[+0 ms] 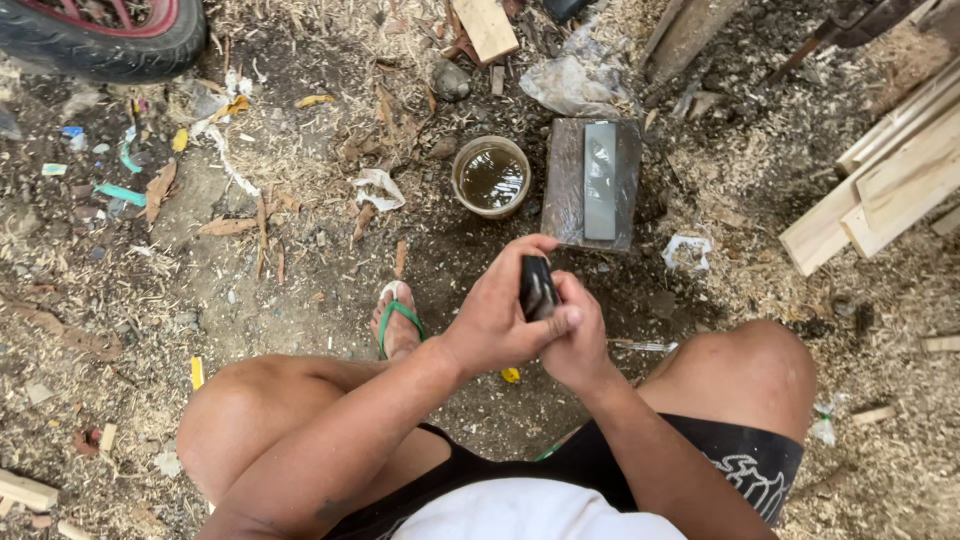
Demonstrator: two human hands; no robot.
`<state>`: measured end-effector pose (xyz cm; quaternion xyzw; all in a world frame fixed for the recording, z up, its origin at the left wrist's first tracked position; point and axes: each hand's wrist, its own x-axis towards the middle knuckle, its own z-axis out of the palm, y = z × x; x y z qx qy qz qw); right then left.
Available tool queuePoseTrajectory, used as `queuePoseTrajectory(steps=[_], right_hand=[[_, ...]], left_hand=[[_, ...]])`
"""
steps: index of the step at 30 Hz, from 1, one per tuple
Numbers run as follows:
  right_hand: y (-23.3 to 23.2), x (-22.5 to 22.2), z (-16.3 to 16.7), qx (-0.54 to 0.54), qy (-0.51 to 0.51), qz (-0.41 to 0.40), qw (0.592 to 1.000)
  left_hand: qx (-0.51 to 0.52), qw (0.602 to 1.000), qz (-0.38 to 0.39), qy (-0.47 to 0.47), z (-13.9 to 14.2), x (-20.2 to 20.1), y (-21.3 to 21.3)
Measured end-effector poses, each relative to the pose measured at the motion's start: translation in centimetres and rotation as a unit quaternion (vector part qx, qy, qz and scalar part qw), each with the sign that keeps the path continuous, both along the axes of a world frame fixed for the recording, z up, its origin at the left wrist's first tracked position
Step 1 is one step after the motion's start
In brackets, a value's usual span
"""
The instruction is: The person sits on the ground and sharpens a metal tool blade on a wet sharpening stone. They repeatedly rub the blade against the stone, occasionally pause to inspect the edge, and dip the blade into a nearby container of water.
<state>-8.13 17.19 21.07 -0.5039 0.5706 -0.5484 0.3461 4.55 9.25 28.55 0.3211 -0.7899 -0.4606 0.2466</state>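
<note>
Metal, dark and glossy: the blade [537, 287] is a short, flat, blackish piece with a rounded top end that catches a bit of light, standing nearly upright between the two hands. It sits just on the near side of the sharpening stone [600, 181], a long grey bar lying on a dark wooden block [565, 190] on the ground.

The left hand [497, 310] is closed around the blade from the left, fingers curled over its top and thumb stretched across its lower part. The right hand [580, 335] is clenched on the lower end from the right, touching the left thumb, so most of the blade's lower half is hidden. Both hands grip it firmly; neither is open.

Left of the stone stands a small round cup [491, 176] of brownish water. Nearer than the cup, a foot in a green sandal [398, 318] rests on the sawdust-strewn ground. Right of the stone lie pale wooden planks [885, 180].
</note>
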Motion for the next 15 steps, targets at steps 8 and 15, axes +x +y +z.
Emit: queuePoseTrajectory(steps=[8,15], right_hand=[[-0.2,-0.9,1.5,-0.044,0.03,0.069,0.996],[-0.8,-1.7,3.5,-0.172,0.207,0.041,0.962]], left_hand=[[0.295,0.949,0.061,-0.088,0.5,-0.3,-0.6],[0.571,0.811,0.127,0.013,0.4,0.1,-1.8]])
